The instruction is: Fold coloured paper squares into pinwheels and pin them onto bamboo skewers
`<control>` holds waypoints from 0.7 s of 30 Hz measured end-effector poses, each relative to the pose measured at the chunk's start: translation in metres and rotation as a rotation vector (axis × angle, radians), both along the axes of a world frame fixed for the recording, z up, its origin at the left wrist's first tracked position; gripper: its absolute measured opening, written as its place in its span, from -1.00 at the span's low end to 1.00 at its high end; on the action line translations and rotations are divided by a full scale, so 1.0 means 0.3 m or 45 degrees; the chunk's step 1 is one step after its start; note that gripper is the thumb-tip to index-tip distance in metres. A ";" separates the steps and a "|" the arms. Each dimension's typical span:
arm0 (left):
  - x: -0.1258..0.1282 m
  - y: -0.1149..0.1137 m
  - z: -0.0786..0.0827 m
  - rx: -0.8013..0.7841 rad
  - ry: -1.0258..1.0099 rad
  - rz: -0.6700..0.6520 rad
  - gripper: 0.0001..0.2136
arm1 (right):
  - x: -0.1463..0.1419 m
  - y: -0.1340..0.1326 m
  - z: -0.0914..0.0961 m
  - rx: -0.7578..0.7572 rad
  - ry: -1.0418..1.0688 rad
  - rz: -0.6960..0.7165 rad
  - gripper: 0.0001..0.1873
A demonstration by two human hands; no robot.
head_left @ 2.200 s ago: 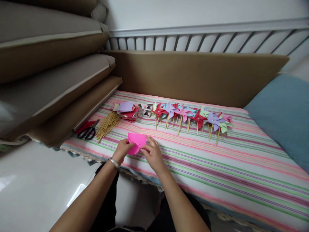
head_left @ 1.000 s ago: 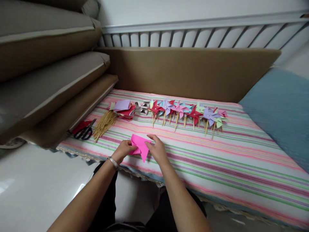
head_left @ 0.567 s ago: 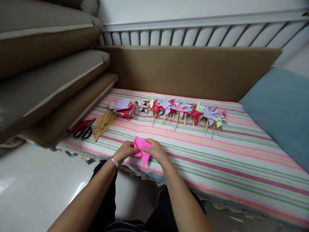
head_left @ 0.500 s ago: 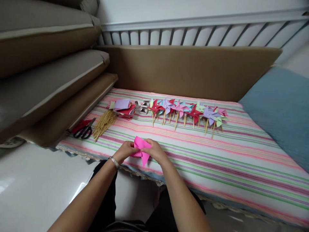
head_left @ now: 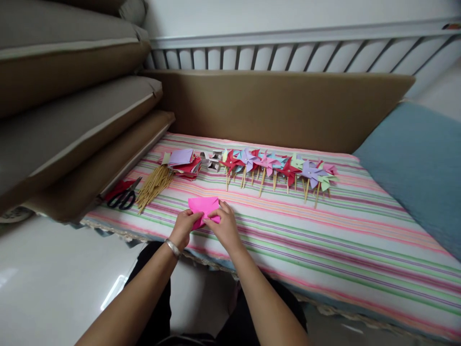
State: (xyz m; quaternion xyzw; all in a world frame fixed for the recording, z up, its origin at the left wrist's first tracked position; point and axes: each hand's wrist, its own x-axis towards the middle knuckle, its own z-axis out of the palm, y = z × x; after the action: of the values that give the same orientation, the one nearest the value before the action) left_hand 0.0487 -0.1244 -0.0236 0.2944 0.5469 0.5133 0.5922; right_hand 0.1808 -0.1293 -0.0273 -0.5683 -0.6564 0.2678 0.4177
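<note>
A bright pink paper sheet, partly folded, is held over the near edge of the striped cloth. My left hand pinches its left lower side, thumb on top. My right hand grips the right side, thumb and forefinger meeting near the middle of the paper. Part of the paper is hidden under the fingers. Beyond it lies a row of finished paper pinwheels on wooden sticks, in red, purple, pink, green and blue.
Left of the hands lie a bundle of thin wooden sticks, black-handled scissors and stacked coloured paper. Small open boxes stand beside the stack. Large cushions rise at left, a brown panel behind, a blue cushion at right.
The pink paper has gone from a pinwheel-like shape with points sticking out to a flatter, squarer one with a straight top edge. Both hands have shifted their hold on it.
</note>
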 end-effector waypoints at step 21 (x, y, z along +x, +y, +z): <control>0.007 -0.013 0.020 0.057 0.003 -0.102 -0.81 | 0.016 0.018 0.020 -0.178 0.359 0.039 -0.88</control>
State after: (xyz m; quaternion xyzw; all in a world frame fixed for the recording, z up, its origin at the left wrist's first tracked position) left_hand 0.0508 -0.1283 -0.0176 0.3299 0.5236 0.5010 0.6049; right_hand 0.1854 -0.1239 -0.0212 -0.5426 -0.5795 0.3965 0.4610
